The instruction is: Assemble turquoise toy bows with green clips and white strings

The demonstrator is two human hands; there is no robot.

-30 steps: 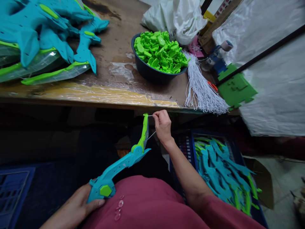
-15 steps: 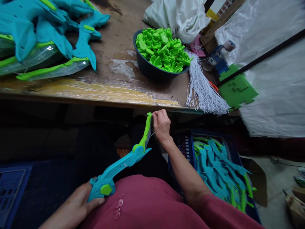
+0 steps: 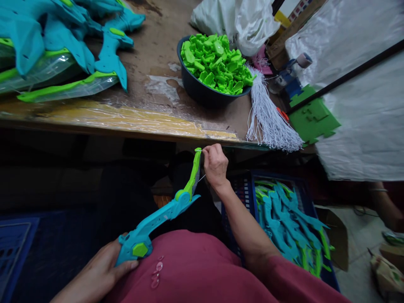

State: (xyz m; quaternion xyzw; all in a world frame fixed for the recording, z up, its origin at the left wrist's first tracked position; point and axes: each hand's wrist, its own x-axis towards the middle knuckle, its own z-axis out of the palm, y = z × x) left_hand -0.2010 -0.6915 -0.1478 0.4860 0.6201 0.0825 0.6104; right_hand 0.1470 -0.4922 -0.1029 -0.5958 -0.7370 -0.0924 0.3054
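A blue plastic toy bow piece [image 3: 164, 211] with a bright green limb [image 3: 193, 176] lies slantwise across my lap. Its lower blue end, near a green hexagon, is gripped by my left hand [image 3: 104, 267], thumb on top. Up at the limb's tip, my right hand [image 3: 216, 163] is closed in a pinch on a thin white string [image 3: 202, 177]. One stretch of string runs from the tip to the fingers, and another slants from the hand down toward the limb. The string's end is hidden inside the fingers.
On the table [image 3: 139, 120] are blue-green bow parts [image 3: 112, 54], a dark bowl [image 3: 202, 94] of green plastic pieces and a bundle of white strings [image 3: 271, 120]. A blue crate [image 3: 328, 269] at right holds more bows. Another person's arm [image 3: 383, 202] shows at far right.
My right hand has shifted slightly right, away from the limb's tip, and more string shows between them. My left hand keeps its hold. Another person's arm has appeared at far right.
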